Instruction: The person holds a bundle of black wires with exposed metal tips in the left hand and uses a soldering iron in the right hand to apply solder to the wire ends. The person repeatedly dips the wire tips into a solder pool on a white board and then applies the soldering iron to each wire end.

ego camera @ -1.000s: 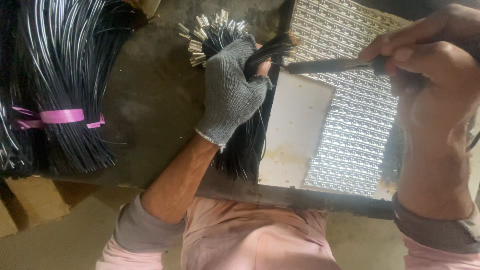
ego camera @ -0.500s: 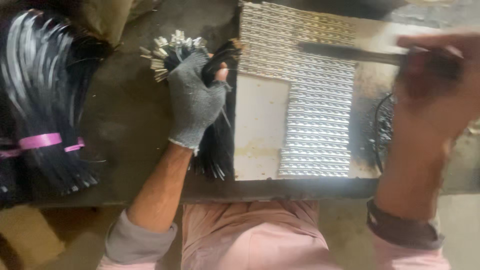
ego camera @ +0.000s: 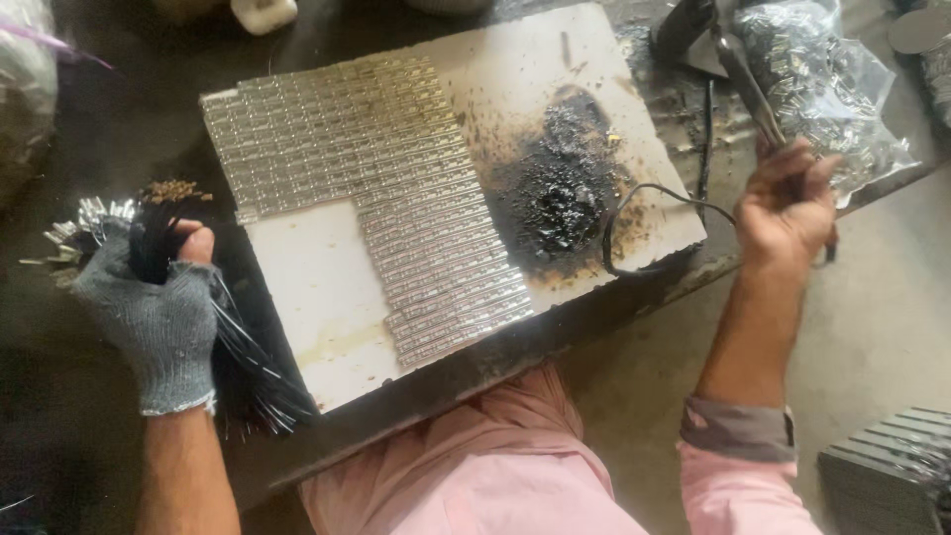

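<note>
The person's left hand (ego camera: 149,317), in a grey knit glove, has its fingers wrapped tight around a bundle of black wires (ego camera: 163,248) with small metal terminals at the top end; the loose wire ends fan out below the fist, over the dark bench (ego camera: 119,129) just left of the white board (ego camera: 317,297). The bare right hand (ego camera: 788,203) is raised off the bench's right edge, fingers curled shut around the handle of a soldering iron (ego camera: 743,79) whose dark cord (ego camera: 644,213) loops back across the board. Rows of shiny metal strips (ego camera: 367,159) cover the board's left and middle; a black scorched patch (ego camera: 560,188) lies toward its right. A clear bag of metal parts (ego camera: 832,89) sits behind the right hand.
</note>
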`<action>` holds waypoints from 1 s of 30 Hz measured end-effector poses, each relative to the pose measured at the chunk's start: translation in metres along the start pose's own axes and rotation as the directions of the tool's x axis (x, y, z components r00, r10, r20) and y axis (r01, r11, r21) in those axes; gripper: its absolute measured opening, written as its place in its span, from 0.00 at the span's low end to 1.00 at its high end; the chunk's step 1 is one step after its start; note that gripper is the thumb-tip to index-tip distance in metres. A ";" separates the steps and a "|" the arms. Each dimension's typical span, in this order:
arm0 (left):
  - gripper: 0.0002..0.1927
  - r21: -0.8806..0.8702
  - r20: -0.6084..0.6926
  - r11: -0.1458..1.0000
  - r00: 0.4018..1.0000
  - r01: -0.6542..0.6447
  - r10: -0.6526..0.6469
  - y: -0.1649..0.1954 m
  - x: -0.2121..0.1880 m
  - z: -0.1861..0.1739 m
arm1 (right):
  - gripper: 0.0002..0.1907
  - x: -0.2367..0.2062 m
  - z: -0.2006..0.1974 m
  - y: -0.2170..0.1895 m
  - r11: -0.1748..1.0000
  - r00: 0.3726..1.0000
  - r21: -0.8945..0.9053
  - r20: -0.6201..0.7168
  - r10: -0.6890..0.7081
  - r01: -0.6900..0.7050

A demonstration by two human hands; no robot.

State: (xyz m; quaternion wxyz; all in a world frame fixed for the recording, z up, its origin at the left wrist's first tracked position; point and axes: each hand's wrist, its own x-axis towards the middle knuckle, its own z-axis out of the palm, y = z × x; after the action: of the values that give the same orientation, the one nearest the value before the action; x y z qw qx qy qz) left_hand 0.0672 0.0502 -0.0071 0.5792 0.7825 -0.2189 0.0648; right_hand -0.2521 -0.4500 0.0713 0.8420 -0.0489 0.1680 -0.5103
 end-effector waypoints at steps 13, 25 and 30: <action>0.04 -0.062 -0.047 0.997 0.998 0.037 -0.040 0.012 -0.007 0.003 | 0.29 -0.016 0.041 0.049 0.990 0.985 -0.101 -0.157 0.078 -0.094; 0.05 -0.220 -0.009 0.974 0.999 0.050 -0.053 0.017 -0.007 0.005 | 0.25 -0.225 -0.029 0.022 0.327 -0.131 -0.941 0.314 0.940 0.092; 0.05 -0.208 -0.058 0.977 0.996 0.050 -0.063 0.016 -0.008 -0.003 | 0.24 -0.213 -0.027 0.063 0.312 0.006 -0.945 0.314 0.949 0.101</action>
State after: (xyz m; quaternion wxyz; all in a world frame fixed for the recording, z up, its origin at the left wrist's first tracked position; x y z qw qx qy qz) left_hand 0.0534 0.0513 0.0051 0.6656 0.7216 -0.1835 0.0504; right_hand -0.2978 -0.2308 0.0799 0.7392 -0.6382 -0.1600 0.1440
